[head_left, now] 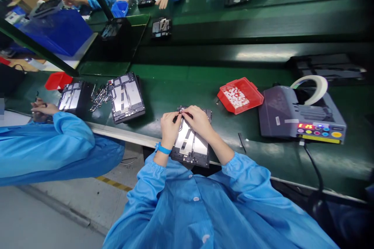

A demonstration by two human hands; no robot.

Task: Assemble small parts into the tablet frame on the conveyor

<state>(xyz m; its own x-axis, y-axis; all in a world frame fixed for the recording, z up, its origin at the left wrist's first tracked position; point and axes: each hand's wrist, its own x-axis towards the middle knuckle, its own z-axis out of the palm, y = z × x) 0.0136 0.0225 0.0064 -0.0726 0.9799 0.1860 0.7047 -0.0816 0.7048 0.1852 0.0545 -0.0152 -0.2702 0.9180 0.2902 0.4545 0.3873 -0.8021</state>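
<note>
An open tablet-like device (pixel 191 140) with silver panels and a black frame lies in front of me at the bench's near edge. My left hand (pixel 170 127), with a blue band at the wrist, pinches at its far end. Close beside it, my right hand (pixel 198 121) has its fingertips pressed together at the same spot. Something small and dark shows between the two hands, too small to name. A stack of similar devices (pixel 127 99) lies to the left, beside a pile of small metal parts (pixel 100 96).
On the right stand a red bin (pixel 241 95) of small white pieces and a grey tape dispenser (pixel 300 113) with a tape roll. A thin black strip (pixel 242 142) lies nearby. A co-worker's sleeve (pixel 43 148) reaches in at left. Other people sit across the green bench (pixel 181 76).
</note>
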